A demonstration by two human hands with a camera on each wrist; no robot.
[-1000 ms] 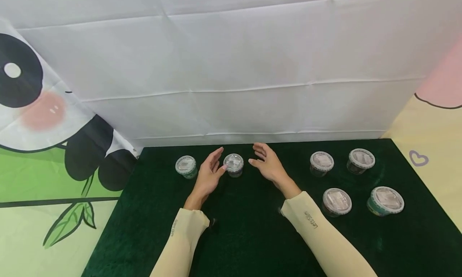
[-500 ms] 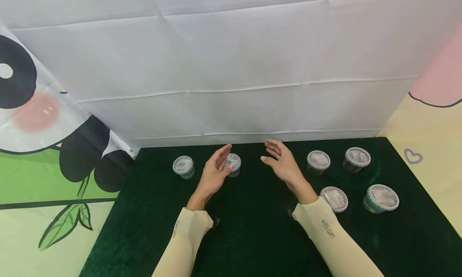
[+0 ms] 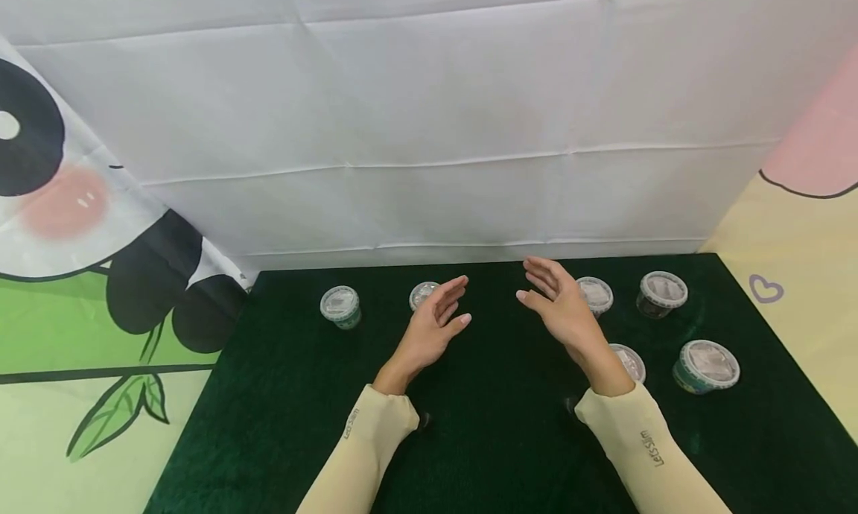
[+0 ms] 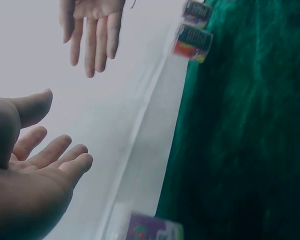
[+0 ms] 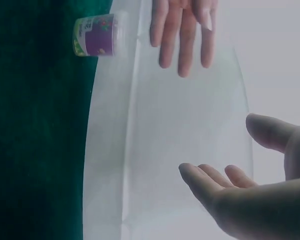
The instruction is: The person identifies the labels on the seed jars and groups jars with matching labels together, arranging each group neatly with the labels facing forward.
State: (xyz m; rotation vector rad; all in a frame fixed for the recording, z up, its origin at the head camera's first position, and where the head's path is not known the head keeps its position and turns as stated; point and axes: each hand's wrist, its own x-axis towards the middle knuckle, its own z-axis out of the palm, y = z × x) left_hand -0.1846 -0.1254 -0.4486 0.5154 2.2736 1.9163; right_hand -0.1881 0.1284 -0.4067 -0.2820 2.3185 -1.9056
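Note:
My left hand (image 3: 432, 328) is held over the middle of the table, empty, its fingers loosely extended. It partly hides a small round tub (image 3: 421, 293) with a clear lid. My right hand (image 3: 559, 305) hovers facing it, fingers also extended, with nothing in its grasp. Behind the right hand and wrist are two partly covered tubs, a back one (image 3: 596, 293) and a front one (image 3: 630, 360). A purple label shows on a tub (image 5: 96, 35) in the right wrist view. Neither hand appears to touch a tub.
A green-labelled tub (image 3: 340, 305) stands at the far left. Two more lidded tubs, a dark one (image 3: 662, 292) and a larger green one (image 3: 707, 365), sit at the right. The dark green cloth table (image 3: 496, 439) meets a white curtain (image 3: 429, 201) behind.
Both hands have shifted to the right, the left one moving across the middle tub and the right one toward the right-hand tubs. The tubs stay in place on the table.

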